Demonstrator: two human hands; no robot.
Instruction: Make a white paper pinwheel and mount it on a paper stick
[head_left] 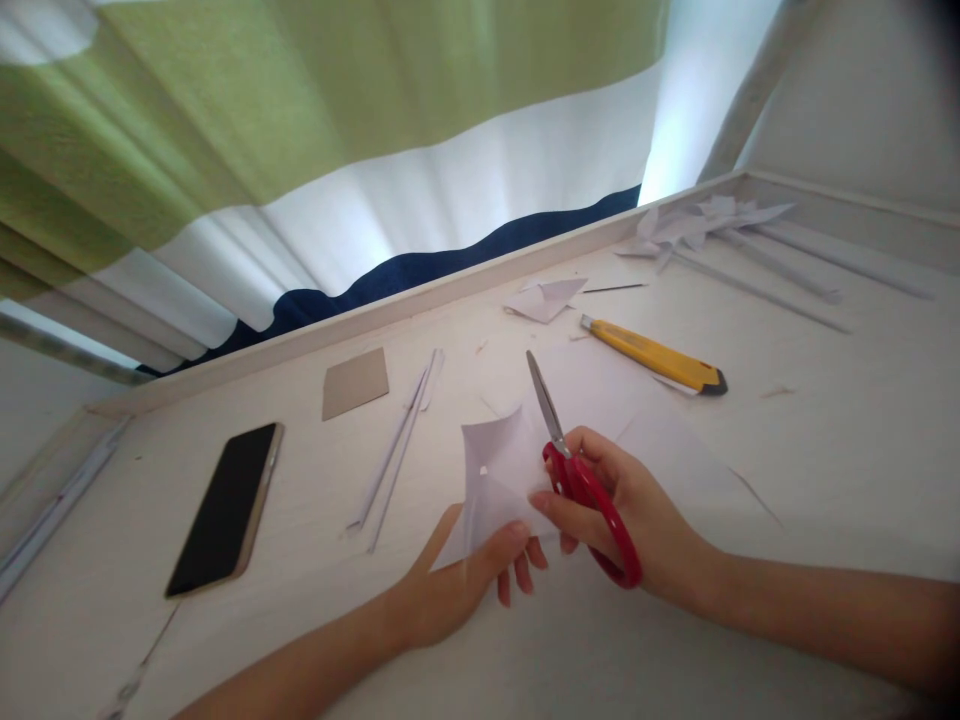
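Observation:
My left hand (469, 580) grips a small piece of white paper (495, 460) with curled corners and a small hole in it, the thumb lying on top and the fingers beneath. In my right hand (622, 500) is a pair of scissors (592, 500) with red handles. Their blades look closed and point up and away from me, just right of the paper. Flat white sheets (652, 450) lie on the table behind and beside my right hand. Beyond them rests a yellow box cutter (652, 355).
A phone (225, 510) lies at the left, near a brown cardboard square (356, 383) and thin rolled paper sticks (397, 440). Paper pinwheels (697, 225) on sticks sit at the back right. A folded paper piece (546, 298) lies by the raised edge under the curtain (337, 110).

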